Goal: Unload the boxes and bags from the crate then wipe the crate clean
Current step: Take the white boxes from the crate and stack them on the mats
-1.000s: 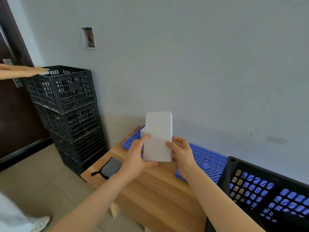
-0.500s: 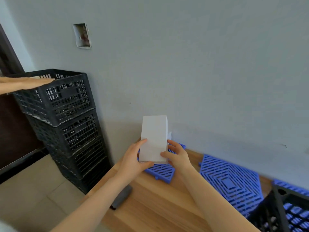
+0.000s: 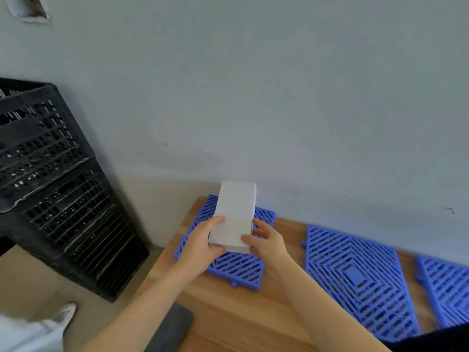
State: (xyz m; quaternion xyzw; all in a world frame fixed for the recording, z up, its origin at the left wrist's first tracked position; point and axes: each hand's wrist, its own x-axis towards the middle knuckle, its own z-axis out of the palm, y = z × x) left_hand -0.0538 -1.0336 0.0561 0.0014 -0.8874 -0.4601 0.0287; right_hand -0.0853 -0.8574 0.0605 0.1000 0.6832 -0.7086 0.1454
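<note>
A plain white box (image 3: 234,214) is held upright between both hands, just above a blue lattice mat (image 3: 238,269) at the far left end of the wooden table (image 3: 241,318). My left hand (image 3: 201,246) grips the box's lower left side with the thumb across its front. My right hand (image 3: 266,241) holds its lower right edge. Only a black corner of the crate (image 3: 431,340) shows at the bottom right edge.
Two more blue lattice mats (image 3: 355,278) (image 3: 446,288) lie along the wall to the right. A stack of black crates (image 3: 55,189) stands on the floor at left. A dark grey cloth (image 3: 172,329) lies near the table's front edge. A shoe (image 3: 63,313) shows at bottom left.
Both hands carried the white box lower and farther toward the wall, down over the leftmost blue mat. The view swung right and down; another person's arm on the stacked crates has left the view.
</note>
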